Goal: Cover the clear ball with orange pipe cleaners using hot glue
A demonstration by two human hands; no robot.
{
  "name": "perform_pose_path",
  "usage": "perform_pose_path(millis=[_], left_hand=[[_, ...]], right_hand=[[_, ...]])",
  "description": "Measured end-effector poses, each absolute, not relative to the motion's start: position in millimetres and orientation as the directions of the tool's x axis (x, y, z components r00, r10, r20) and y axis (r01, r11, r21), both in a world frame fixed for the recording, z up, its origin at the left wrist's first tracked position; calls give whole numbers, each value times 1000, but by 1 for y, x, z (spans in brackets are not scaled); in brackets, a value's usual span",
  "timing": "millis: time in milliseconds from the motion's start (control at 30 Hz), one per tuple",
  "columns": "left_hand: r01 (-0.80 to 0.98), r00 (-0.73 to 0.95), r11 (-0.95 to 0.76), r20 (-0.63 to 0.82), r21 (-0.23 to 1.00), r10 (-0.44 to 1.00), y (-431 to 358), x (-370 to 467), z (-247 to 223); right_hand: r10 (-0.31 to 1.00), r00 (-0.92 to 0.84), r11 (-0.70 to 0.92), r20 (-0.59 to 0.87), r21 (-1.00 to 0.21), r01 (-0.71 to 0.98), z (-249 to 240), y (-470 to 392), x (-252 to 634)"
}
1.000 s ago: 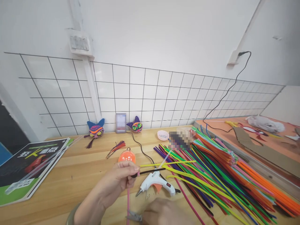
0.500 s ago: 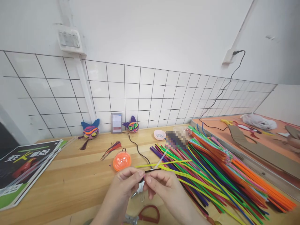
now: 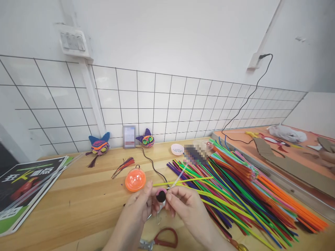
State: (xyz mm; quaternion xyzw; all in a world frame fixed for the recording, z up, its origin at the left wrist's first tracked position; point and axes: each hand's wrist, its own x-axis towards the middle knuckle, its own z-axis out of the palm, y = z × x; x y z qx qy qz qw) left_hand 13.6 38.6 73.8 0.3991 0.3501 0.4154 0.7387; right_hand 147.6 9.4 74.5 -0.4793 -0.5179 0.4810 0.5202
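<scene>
A small round pipe cleaner coil [image 3: 161, 196], black in the middle with a pink rim, is between my hands near the front of the table. My right hand [image 3: 187, 205] pinches its right side between thumb and forefinger. The fingers of my left hand [image 3: 138, 209] are curled at its left side, with the thumb lifted. A metal hook and a white piece show partly below the coil. Red-handled scissors [image 3: 167, 238] lie just beneath my hands. Beyond them sits a shiny orange ball-shaped ornament [image 3: 135, 179].
Loose pipe cleaners [image 3: 235, 195] of several colours cover the right side. Two yarn-wrapped eared figures, one blue-eared [image 3: 99, 144], stand by the wall grid, near a phone-like screen [image 3: 129, 136] and a pink bead bowl [image 3: 177, 150]. A magazine [image 3: 28, 188] lies at left.
The black strand that stuck out to the right is no longer seen stretched out. The coil now faces me, and my left thumb has lifted away from it.
</scene>
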Motion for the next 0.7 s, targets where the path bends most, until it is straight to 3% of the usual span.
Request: perform_pose_path(millis=[300, 500, 700], left_hand=[[-133, 422, 251, -175, 959, 889, 44, 7, 70], [-131, 392, 236, -168, 963, 904, 47, 5, 73], [-85, 341, 243, -200, 966, 918, 56, -5, 75]], right_hand=[[993, -71, 99, 91, -987, 125, 69, 11, 154], [992, -105, 92, 70, -971, 221, 70, 13, 159], [997, -78, 59, 22, -851, 521, 52, 26, 193]])
